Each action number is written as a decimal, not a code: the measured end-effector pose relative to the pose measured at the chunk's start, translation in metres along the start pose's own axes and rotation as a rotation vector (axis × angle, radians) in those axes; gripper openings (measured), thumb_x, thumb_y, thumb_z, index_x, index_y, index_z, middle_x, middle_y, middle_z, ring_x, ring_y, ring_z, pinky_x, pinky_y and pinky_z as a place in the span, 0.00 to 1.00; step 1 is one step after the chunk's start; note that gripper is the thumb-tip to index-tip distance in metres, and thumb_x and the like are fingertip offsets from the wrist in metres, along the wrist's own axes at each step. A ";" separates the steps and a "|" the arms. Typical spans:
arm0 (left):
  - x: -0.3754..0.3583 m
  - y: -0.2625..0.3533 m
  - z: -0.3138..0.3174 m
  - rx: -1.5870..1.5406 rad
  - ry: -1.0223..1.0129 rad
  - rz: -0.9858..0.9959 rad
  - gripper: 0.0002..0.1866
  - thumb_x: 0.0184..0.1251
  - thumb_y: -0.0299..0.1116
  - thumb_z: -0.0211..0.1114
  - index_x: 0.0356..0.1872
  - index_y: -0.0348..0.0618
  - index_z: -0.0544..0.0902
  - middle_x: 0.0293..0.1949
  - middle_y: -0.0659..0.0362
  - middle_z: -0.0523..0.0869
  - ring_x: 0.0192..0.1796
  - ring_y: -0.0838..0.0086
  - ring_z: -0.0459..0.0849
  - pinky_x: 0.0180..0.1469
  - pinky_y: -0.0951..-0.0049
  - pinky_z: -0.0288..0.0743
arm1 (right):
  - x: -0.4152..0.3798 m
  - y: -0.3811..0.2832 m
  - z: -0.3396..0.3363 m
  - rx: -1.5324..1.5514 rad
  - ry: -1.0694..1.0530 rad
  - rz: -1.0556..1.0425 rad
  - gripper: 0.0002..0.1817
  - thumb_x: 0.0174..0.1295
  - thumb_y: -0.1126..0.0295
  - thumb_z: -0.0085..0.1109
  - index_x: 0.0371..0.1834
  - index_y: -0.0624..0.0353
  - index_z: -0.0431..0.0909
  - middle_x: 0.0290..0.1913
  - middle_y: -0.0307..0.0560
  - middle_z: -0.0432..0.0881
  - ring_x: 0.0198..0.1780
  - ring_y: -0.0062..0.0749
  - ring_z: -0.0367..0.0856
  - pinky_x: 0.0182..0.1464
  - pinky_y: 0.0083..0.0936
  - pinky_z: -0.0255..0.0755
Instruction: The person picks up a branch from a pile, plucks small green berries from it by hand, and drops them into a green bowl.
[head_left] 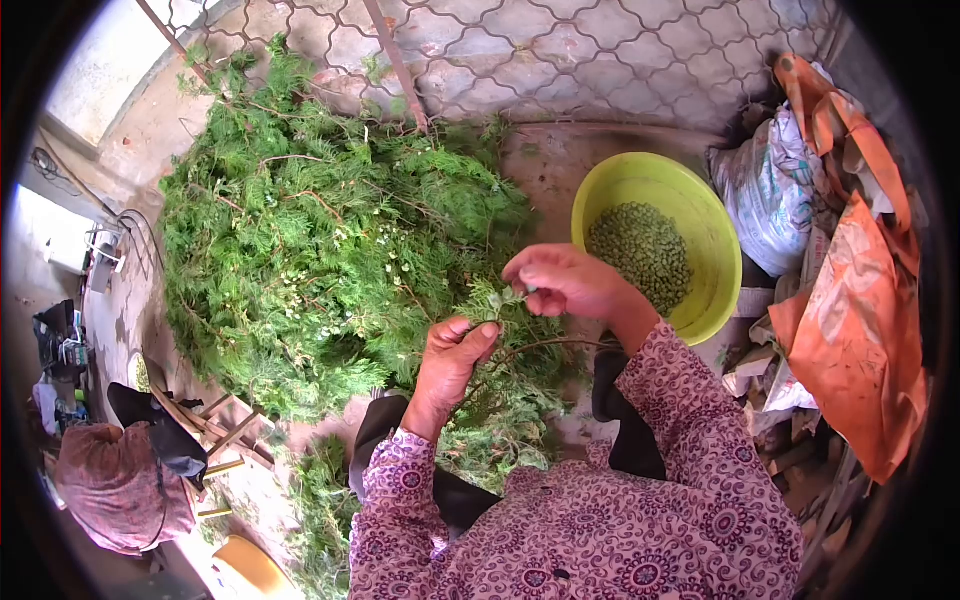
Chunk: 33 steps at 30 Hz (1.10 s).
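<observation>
My left hand (455, 365) is closed on a leafy green branch (490, 352), whose thin brown stem curves off to the right. Just above and to the right, my right hand (565, 281) has its fingers bent at the branch's pale green tip, around something too small to make out. Behind and left of both hands spreads a large heap of green branches (300, 230) dotted with pale cones. A yellow-green basin (720, 240) at the right holds many small green cones (642, 250).
White sacks (770, 190) and an orange sack (860, 330) lie at the right, beside wood pieces. A metal lattice (560, 60) runs along the back. A wooden stool (225, 425) with dark cloth and a yellow container (250, 568) are at lower left.
</observation>
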<state>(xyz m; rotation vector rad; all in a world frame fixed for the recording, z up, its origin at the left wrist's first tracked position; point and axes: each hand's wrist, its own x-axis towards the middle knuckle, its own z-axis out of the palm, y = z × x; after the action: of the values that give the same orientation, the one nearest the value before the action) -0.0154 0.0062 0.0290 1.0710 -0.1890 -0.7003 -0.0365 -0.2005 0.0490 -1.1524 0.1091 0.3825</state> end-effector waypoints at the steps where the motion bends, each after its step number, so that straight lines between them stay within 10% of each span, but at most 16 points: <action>1: -0.001 0.002 0.001 0.028 -0.002 -0.047 0.03 0.58 0.26 0.61 0.27 0.43 0.81 0.20 0.69 0.76 0.20 0.87 0.66 0.24 0.83 0.59 | 0.002 0.003 0.003 0.003 0.001 -0.001 0.10 0.60 0.65 0.51 0.39 0.60 0.72 0.31 0.39 0.75 0.23 0.16 0.72 0.20 0.09 0.60; 8: 0.003 -0.003 0.002 0.003 0.044 -0.049 0.02 0.56 0.23 0.61 0.28 0.41 0.81 0.20 0.69 0.77 0.20 0.88 0.66 0.22 0.86 0.59 | 0.006 0.010 0.004 0.011 -0.099 0.062 0.08 0.57 0.69 0.56 0.35 0.61 0.74 0.26 0.36 0.74 0.22 0.16 0.70 0.22 0.13 0.62; 19: 0.001 -0.004 0.006 0.069 0.081 0.040 0.05 0.55 0.21 0.61 0.32 0.39 0.83 0.26 0.69 0.81 0.25 0.90 0.71 0.27 0.87 0.63 | 0.011 0.006 -0.005 -0.185 0.464 -0.242 0.05 0.54 0.72 0.55 0.30 0.62 0.74 0.25 0.38 0.76 0.23 0.16 0.73 0.21 0.12 0.64; 24: 0.001 -0.003 0.003 0.177 0.037 0.026 0.06 0.56 0.20 0.60 0.33 0.38 0.83 0.29 0.69 0.81 0.29 0.91 0.71 0.30 0.88 0.65 | 0.002 0.003 -0.004 0.111 0.169 -0.157 0.05 0.54 0.72 0.57 0.31 0.62 0.74 0.26 0.37 0.76 0.24 0.15 0.73 0.22 0.12 0.64; 33: 0.005 -0.007 0.007 0.246 0.047 -0.008 0.04 0.56 0.21 0.60 0.30 0.39 0.83 0.24 0.72 0.78 0.25 0.92 0.68 0.26 0.88 0.60 | 0.004 0.008 0.006 -0.532 0.043 -0.142 0.10 0.52 0.69 0.60 0.34 0.63 0.76 0.27 0.34 0.74 0.25 0.13 0.70 0.24 0.13 0.63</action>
<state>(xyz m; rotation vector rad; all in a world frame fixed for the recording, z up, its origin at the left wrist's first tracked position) -0.0181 -0.0036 0.0257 1.3223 -0.2350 -0.6705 -0.0368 -0.1910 0.0433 -1.6833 -0.0421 0.2656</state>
